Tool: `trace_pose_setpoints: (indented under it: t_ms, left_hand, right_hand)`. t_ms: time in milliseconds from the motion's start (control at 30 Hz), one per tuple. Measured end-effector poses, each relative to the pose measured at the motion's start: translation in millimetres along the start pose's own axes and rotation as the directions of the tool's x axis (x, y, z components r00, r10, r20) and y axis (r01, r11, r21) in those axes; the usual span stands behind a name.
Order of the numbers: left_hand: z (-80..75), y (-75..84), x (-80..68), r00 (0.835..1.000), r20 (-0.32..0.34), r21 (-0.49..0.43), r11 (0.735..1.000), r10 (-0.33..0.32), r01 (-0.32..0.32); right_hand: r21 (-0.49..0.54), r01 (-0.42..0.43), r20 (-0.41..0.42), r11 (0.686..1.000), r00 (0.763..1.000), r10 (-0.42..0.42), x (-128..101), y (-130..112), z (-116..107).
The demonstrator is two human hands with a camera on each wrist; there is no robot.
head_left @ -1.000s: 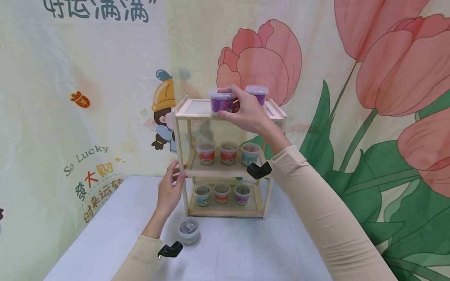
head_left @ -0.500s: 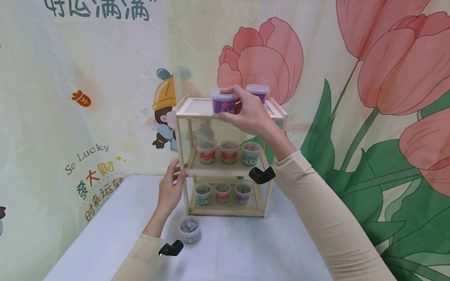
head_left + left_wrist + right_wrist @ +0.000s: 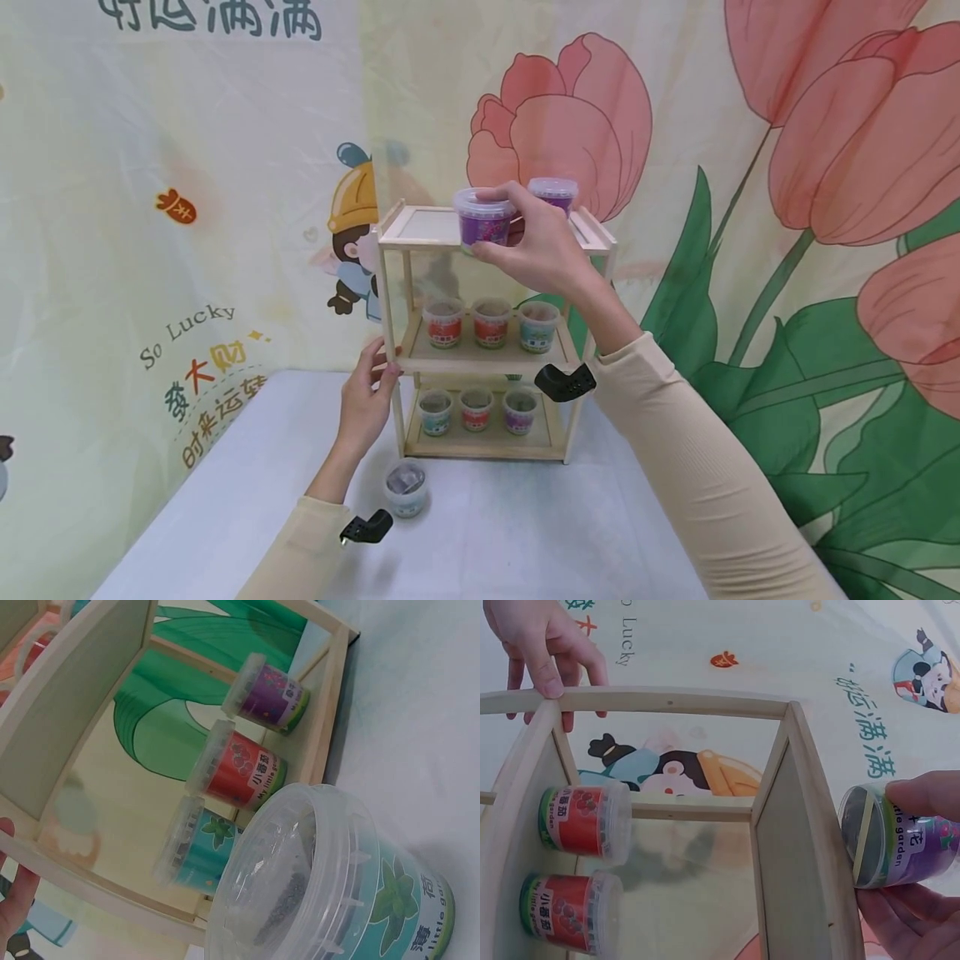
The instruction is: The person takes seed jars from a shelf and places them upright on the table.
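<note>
At the top tier of the wooden rack [image 3: 420, 240], the head view shows the right hand [image 3: 538, 243] pinching a purple-labelled tub [image 3: 483, 219] at the shelf's front edge, a second purple tub [image 3: 553, 194] behind it; the left hand [image 3: 366, 402] grips the rack's front-left post at the middle shelf. Left wrist view: a clear mint-labelled tub [image 3: 330, 889] sits on the table beside the rack. Right wrist view: thumb and fingers [image 3: 922, 796] clamp the purple tub.
</note>
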State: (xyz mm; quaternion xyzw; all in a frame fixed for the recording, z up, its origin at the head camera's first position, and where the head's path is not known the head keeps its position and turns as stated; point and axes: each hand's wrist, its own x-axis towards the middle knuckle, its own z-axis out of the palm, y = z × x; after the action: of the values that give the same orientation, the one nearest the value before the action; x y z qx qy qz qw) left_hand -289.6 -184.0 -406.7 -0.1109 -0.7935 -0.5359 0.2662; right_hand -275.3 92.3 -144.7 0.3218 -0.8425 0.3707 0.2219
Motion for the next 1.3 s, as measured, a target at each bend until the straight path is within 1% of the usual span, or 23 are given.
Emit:
trace_pose_setpoints:
  t_ms: [200,367,467,600,900,1067,1300]
  left_hand:
    - [0.1,0.7,0.2,1.0,0.007,0.004,1.0,0.001,-0.001]
    - [0.3,0.6,1.0,1.0,0.005,-0.001,1.0,0.003,-0.003]
    - [0.2,1.0,2.0,1.0,0.01,-0.002,1.0,0.003,-0.003]
    - [0.3,0.7,2.6,1.0,0.013,0.007,1.0,0.003,-0.003]
    - [-0.8,1.2,1.9,1.0,0.006,0.005,1.0,0.008,-0.008]
    - [-0.9,0.5,1.5,1.0,0.004,0.005,1.0,0.006,-0.006]
    - [-0.3,-0.1,2.0,1.0,0.005,0.003,1.0,0.005,-0.005]
  right_hand:
    - [-0.011,0.011,-0.024,1.0,1.0,-0.012,-4,0,-2]
    - [0.012,0.02,-0.054,1.0,0.998,-0.019,-10,-1,-3]
    - [0.022,0.041,-0.058,0.999,0.998,-0.04,-15,-1,-1]
    - [0.026,0.06,-0.036,0.998,0.998,-0.059,-21,4,6]
    - [0.039,0.058,-0.037,0.998,0.998,-0.056,-43,13,21]
    - [0.066,0.042,-0.029,0.997,0.999,-0.041,-55,17,31]
    - [0.097,0.017,-0.032,0.995,0.999,-0.014,-72,28,46]
